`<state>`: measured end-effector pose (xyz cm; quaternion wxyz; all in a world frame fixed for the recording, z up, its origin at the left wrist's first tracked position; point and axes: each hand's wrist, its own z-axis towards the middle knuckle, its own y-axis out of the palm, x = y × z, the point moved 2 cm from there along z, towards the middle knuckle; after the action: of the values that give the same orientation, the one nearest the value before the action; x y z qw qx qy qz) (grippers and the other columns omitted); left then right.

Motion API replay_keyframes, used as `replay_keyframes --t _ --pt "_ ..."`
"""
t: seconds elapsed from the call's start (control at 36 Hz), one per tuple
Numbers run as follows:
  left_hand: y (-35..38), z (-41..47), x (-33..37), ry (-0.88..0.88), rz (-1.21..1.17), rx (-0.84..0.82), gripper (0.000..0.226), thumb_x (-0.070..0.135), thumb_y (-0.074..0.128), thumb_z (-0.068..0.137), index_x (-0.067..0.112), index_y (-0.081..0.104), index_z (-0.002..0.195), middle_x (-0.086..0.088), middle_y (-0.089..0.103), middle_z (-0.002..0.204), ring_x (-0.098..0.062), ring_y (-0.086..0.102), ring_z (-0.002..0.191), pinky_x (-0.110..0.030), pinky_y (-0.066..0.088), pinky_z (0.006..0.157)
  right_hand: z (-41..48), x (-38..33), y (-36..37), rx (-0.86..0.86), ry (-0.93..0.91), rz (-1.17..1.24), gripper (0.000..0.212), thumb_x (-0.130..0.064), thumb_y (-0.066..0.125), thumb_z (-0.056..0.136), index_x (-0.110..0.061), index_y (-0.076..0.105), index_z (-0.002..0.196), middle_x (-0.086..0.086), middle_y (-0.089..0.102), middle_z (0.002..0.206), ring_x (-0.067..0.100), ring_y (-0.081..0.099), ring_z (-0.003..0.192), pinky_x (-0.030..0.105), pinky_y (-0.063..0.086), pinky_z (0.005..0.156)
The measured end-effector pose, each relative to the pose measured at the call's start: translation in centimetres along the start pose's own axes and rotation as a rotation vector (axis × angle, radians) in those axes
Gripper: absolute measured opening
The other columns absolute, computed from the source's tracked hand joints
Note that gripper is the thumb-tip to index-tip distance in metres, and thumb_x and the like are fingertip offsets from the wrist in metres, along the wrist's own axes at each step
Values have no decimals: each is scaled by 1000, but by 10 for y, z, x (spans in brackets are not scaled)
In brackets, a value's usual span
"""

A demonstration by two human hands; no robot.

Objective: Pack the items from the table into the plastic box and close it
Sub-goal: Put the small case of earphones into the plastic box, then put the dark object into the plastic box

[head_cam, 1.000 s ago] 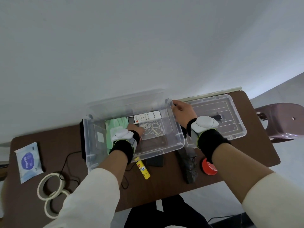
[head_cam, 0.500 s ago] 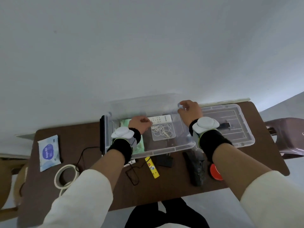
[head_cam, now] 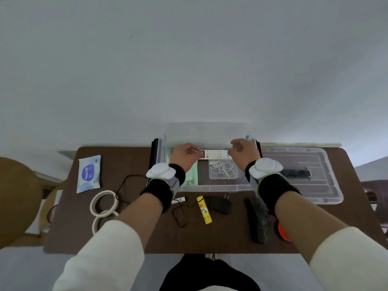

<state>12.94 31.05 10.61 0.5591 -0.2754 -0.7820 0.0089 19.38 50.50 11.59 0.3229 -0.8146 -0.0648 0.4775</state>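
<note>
- Clear plastic box (head_cam: 210,187) sits mid far edge of brown desk (head_cam: 117,158), open, so we reach in w/ both hands.
- Left grip (head_cam: 184,156) & right grip (head_cam: 243,152) curl at either end of white remote (head_cam: 214,154), prob. squaring it vs. the far wall; can't tell if they pinch it.
- Clear lid (head_cam: 327,185) lies by right edge, ready for closing; yellow glue stick (head_cam: 204,210) & black charger (head_cam: 219,204) not yet packed, near front edge.

Clear plastic box (head_cam: 212,187): holds white remote control (head_cam: 216,154) behind coiled white earphones (head_cam: 223,170).
Clear plastic lid (head_cam: 329,192): right of box.
</note>
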Motion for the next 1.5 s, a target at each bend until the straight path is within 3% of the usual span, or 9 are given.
replay_keyframes --t 0.17,0.31,0.39,0.53,0.72,0.97,1.14,1.36,1.5 --pt "-7 -22 -5 15 -48 59 9 16 72 83 13 63 84 -5 64 77 -16 59 69 -27 45 67 -13 -1 10 -29 -39 -12 36 -17 61 86 -14 60 121 3 65 108 21 62 96 29 48 85" --pt "-14 -45 -12 -17 -94 83 10 16 69 85 9 61 88 -11 67 87 -19 61 67 -22 44 59 -29 -3 21 -87 -49 -7 35 -17 56 84 -13 63 117 -2 64 86 19 61 75 25 46 69" --pt "-18 -54 -14 -38 -111 92 13 18 68 87 8 63 92 -14 69 91 -16 60 66 -24 45 57 -35 -4 25 -82 -69 -63 31 -20 55 84 -18 64 114 -5 63 88 9 57 71 20 41 66" --pt "-22 -77 -20 -35 -170 155 19 11 68 86 -3 64 97 -15 68 84 -19 59 65 -27 47 61 -49 -6 27 -120 -87 -76 21 -20 58 85 -19 65 105 3 67 95 25 63 92 34 51 87" --pt "-22 -95 -16 28 -203 245 14 14 67 85 1 67 89 -7 69 72 -7 57 51 -16 43 47 -61 -2 21 -108 -102 -101 18 -31 56 85 -16 66 86 3 71 86 24 64 87 31 50 78" --pt "11 -110 -4 -48 -236 32 30 29 64 89 0 66 80 -18 72 70 -27 62 53 -26 47 49 -79 11 -2 -135 -87 11 21 -29 60 82 -13 68 72 4 70 76 25 61 75 42 53 81" --pt "40 -117 4 -78 -188 -60 27 27 63 90 2 68 80 -15 72 72 -25 63 53 -26 50 49 -85 28 -24 -71 -67 30 22 -31 58 85 -17 67 71 -6 68 63 14 62 62 27 51 65" --pt "93 -113 5 -91 -60 -186 15 18 60 90 8 71 86 -7 71 74 -20 66 61 -26 51 52 -91 63 -58 23 44 128 21 -29 58 83 -15 67 71 -3 67 63 15 59 59 29 51 67" --pt "131 -109 -6 -78 41 -281 11 16 58 91 19 67 86 -3 70 79 -13 65 62 -25 52 58 -94 100 -69 79 143 155 25 -27 58 85 -18 61 61 -3 64 57 14 55 51 24 44 56"
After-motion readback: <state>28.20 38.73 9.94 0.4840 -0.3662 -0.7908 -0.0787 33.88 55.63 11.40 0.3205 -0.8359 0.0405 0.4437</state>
